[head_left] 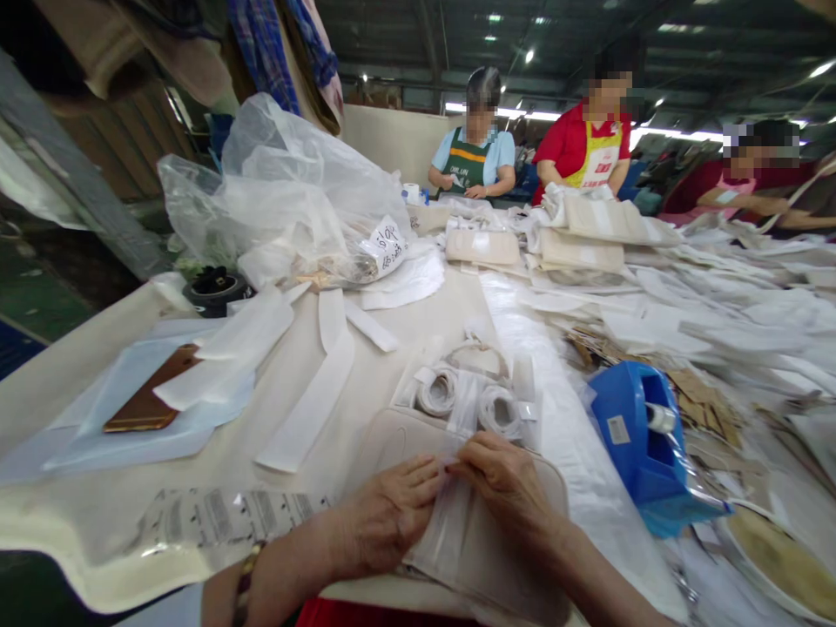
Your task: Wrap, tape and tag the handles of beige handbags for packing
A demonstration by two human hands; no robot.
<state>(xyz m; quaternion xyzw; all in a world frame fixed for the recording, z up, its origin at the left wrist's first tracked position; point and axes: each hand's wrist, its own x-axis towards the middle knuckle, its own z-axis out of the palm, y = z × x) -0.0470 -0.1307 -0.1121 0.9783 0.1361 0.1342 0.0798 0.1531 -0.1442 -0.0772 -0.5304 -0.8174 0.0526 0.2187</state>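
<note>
A flat beige bag (pixel 395 428) lies in front of me on the table. Across its middle runs a whitish, translucent wrapping strip (pixel 450 515). My left hand (pixel 390 507) rests on the bag's left half, fingers stretched out along the strip's edge. From the other side, my right hand (pixel 506 479) pinches the strip between thumb and fingers; the fingertips of both hands nearly meet. Just beyond the bag's far edge sit two coiled pale straps, a left coil (pixel 436 392) and a right coil (pixel 500 412), with clear wrapping around them.
Loose white paper strips (pixel 317 392) and a brown phone (pixel 153 392) lie left. Behind them stands a large clear plastic bag (pixel 293 192). To the right are a blue tape dispenser (pixel 630 444) and a round bowl (pixel 780 557). Wrapped bags (pixel 581 248) and several people are farther back.
</note>
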